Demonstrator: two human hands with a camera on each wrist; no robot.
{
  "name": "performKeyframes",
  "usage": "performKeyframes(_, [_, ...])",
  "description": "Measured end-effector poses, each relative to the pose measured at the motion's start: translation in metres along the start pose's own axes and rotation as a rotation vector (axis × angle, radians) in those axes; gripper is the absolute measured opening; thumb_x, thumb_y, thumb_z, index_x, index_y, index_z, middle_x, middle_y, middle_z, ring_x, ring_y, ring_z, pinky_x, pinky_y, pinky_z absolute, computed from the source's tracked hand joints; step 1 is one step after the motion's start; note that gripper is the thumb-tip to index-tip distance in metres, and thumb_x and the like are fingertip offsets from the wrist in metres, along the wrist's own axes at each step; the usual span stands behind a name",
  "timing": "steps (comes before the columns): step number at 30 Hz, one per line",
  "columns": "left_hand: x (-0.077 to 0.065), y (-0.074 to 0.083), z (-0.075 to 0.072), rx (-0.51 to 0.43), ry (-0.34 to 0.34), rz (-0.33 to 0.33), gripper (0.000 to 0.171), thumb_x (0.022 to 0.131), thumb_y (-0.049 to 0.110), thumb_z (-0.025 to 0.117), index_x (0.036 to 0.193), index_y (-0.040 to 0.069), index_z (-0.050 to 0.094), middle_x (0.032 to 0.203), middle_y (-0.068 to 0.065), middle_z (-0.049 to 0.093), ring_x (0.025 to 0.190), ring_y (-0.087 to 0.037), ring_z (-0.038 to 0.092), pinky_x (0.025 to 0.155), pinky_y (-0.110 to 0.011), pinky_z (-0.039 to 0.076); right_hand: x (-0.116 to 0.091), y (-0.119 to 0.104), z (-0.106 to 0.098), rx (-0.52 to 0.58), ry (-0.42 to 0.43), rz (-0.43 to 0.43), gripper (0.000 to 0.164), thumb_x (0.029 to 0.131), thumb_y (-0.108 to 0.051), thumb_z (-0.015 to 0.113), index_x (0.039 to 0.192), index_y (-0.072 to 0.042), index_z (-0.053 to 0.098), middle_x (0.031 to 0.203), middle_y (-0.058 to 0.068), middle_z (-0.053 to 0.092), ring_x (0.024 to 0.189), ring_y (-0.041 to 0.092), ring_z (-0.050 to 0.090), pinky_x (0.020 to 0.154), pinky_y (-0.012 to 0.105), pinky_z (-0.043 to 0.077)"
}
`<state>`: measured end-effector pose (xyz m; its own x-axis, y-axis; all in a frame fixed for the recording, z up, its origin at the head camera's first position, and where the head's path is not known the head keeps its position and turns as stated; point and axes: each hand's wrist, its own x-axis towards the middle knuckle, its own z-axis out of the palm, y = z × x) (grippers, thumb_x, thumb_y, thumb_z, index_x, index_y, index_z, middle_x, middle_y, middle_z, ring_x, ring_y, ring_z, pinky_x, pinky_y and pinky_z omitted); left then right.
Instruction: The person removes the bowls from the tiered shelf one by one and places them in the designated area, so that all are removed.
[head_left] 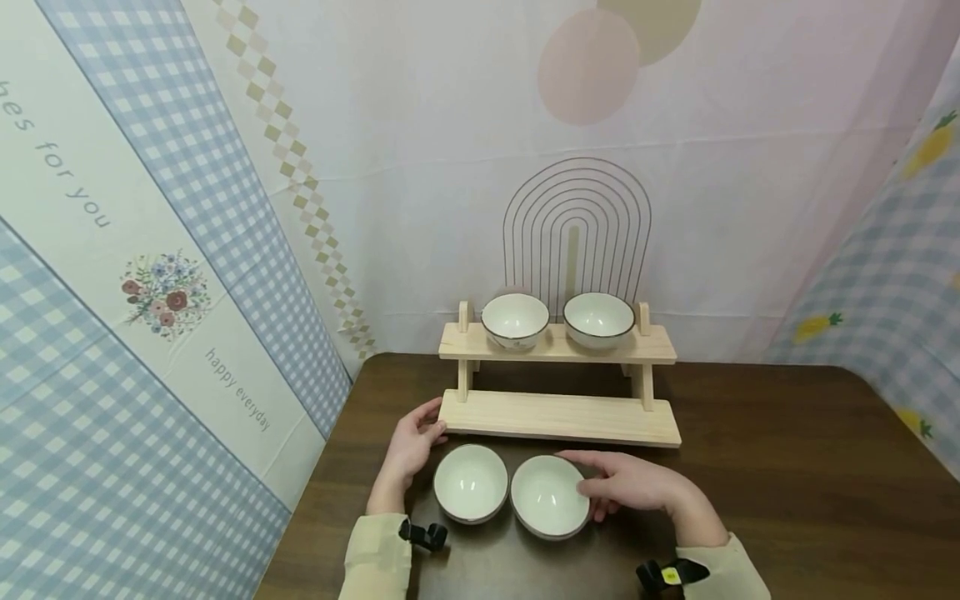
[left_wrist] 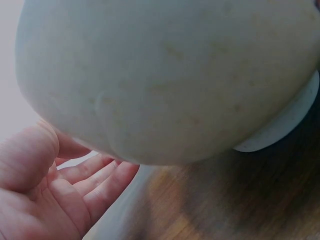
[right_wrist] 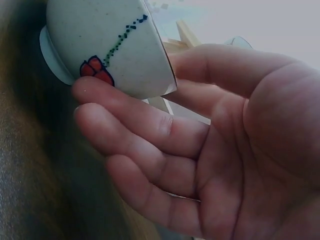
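Note:
My left hand [head_left: 408,446] grips the left end of the lower shelf of a light wooden two-step stand [head_left: 558,417]. In the left wrist view, a pale bowl [left_wrist: 160,85] fills most of the picture and hides part of that hand's fingers. My right hand [head_left: 637,483] holds a white bowl [head_left: 550,500] at its right side, thumb over the dark rim and fingers against the outer wall. A red flower and dotted stem decorate this bowl [right_wrist: 100,45] in the right wrist view. Just left of it stands a matching bowl [head_left: 471,486].
Two more white bowls, one left [head_left: 516,318] and one right [head_left: 599,318], stand on the stand's upper shelf between upright wooden end pieces. The dark wooden table [head_left: 787,467] runs back to a patterned cloth backdrop [head_left: 420,208]. Checked cloth [head_left: 97,467] hangs along the left side.

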<state>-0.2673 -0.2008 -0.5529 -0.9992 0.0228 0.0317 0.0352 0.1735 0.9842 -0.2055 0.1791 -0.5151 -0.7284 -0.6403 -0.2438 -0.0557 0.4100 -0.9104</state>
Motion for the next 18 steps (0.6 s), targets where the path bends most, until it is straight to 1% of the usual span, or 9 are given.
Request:
performKeyframes(3, [-0.0002, 0.0002, -0.0002, -0.002, 0.004, -0.005, 0.046, 0.106, -0.007, 0.059, 0.151, -0.009, 0.053, 0.137, -0.03, 0.062, 0.112, -0.035, 0.069, 0.089, -0.041, 0.063, -0.0009, -0.0009, -0.0004, -0.026, -0.004, -0.009, 0.061, 0.107, -0.026, 0.065, 0.162, -0.01, 0.047, 0.084, 0.01, 0.075, 0.078, 0.03, 0.073, 0.069, 0.04, 0.06])
performKeyframes(8, [0.0009, 0.0008, -0.0001, -0.005, 0.006, -0.004, 0.046, 0.105, -0.007, 0.059, 0.151, -0.009, 0.053, 0.137, -0.03, 0.062, 0.11, -0.035, 0.07, 0.088, -0.04, 0.063, -0.002, -0.0022, -0.0007, -0.021, -0.018, -0.02, 0.063, 0.107, -0.025, 0.066, 0.161, 0.0, 0.045, 0.086, 0.01, 0.075, 0.081, 0.033, 0.074, 0.07, 0.04, 0.061])
performKeyframes(10, [0.0011, 0.0011, -0.0001, -0.007, 0.004, -0.003, 0.046, 0.105, -0.007, 0.059, 0.151, -0.009, 0.053, 0.137, -0.03, 0.062, 0.11, -0.035, 0.07, 0.088, -0.04, 0.063, -0.0025, -0.0023, -0.0009, -0.026, -0.014, -0.02, 0.063, 0.106, -0.024, 0.066, 0.16, 0.002, 0.045, 0.086, 0.009, 0.076, 0.081, 0.033, 0.074, 0.069, 0.04, 0.06])
performKeyframes(18, [-0.0007, 0.0006, -0.0005, -0.007, 0.003, -0.009, 0.046, 0.106, -0.007, 0.059, 0.151, -0.009, 0.053, 0.138, -0.03, 0.062, 0.111, -0.035, 0.07, 0.089, -0.04, 0.063, -0.003, 0.0006, -0.0025, -0.068, 0.021, -0.02, 0.061, 0.106, -0.026, 0.068, 0.159, -0.002, 0.05, 0.086, 0.006, 0.076, 0.081, 0.031, 0.072, 0.066, 0.036, 0.056])
